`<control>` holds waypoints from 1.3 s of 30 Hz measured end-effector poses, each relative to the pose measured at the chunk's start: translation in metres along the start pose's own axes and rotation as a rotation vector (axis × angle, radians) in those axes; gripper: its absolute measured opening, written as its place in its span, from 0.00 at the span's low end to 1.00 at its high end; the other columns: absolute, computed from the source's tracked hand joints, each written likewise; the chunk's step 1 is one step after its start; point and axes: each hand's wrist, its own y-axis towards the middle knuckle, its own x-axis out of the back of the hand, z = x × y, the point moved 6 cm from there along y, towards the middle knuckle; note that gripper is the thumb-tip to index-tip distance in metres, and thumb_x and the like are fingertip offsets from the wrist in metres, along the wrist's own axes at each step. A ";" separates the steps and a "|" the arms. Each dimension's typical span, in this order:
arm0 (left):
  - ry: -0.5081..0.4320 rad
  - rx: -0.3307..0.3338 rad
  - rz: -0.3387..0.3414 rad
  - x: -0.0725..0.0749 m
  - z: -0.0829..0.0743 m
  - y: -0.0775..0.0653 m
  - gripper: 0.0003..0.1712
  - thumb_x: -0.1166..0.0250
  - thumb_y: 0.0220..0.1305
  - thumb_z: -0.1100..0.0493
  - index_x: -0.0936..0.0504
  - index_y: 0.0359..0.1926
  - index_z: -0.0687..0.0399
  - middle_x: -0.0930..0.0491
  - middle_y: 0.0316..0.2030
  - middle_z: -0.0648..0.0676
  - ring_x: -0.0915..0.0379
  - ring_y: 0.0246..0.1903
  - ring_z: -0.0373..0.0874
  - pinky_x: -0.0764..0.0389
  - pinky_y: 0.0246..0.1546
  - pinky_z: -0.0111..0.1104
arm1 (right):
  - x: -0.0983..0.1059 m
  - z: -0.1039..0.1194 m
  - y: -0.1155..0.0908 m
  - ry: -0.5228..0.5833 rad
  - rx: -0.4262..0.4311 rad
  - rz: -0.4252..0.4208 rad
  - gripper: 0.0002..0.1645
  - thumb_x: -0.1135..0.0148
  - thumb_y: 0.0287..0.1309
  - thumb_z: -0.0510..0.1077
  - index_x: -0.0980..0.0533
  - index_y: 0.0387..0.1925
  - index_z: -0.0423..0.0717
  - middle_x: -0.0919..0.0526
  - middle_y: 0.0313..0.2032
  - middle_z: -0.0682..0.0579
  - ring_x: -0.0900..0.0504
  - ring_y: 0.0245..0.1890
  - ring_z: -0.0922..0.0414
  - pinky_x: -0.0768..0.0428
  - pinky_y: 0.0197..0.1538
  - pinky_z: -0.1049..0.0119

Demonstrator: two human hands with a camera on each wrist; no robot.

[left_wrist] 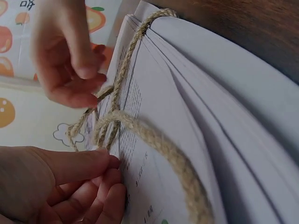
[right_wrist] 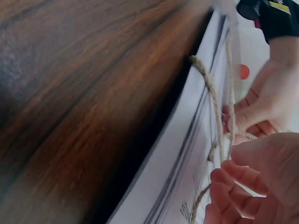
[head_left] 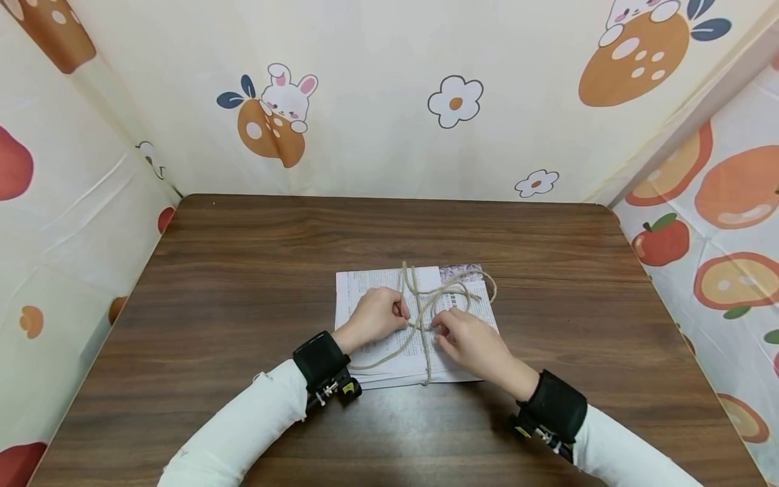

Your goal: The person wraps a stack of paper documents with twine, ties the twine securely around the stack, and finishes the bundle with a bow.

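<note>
A length of jute twine (head_left: pixel 427 352) crosses over a stack of printed papers (head_left: pixel 377 373) on the table, with loops and a loose tail lying on top. My left hand (head_left: pixel 379 316), on the left of the crossing, pinches the twine (left_wrist: pixel 108 135) between thumb and fingers, close over the top sheet. To the right of the crossing, my right hand (head_left: pixel 473 340) has its fingertips beside the twine. Its fingers (left_wrist: pixel 84 58) are loosely bent, with thumb and index apart. In the right wrist view, one twine strand (right_wrist: pixel 208 79) wraps over the stack's edge.
The brown wooden table (head_left: pixel 262 237) extends around the papers. Behind it stands a cream wall covering (head_left: pixel 377 101) with rabbit and flower prints; fruit-printed sheets (head_left: pixel 718 291) border the sides. Both wrists wear black camera bands (head_left: pixel 320 360).
</note>
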 end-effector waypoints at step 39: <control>0.439 -0.341 -0.017 -0.016 -0.054 -0.027 0.09 0.33 0.52 0.56 0.16 0.37 0.46 0.21 0.34 0.46 0.25 0.34 0.42 0.25 0.28 0.31 | 0.034 0.010 -0.005 0.027 -0.111 0.085 0.09 0.40 0.50 0.35 0.31 0.27 0.49 0.32 0.20 0.60 0.35 0.19 0.67 0.35 0.22 0.73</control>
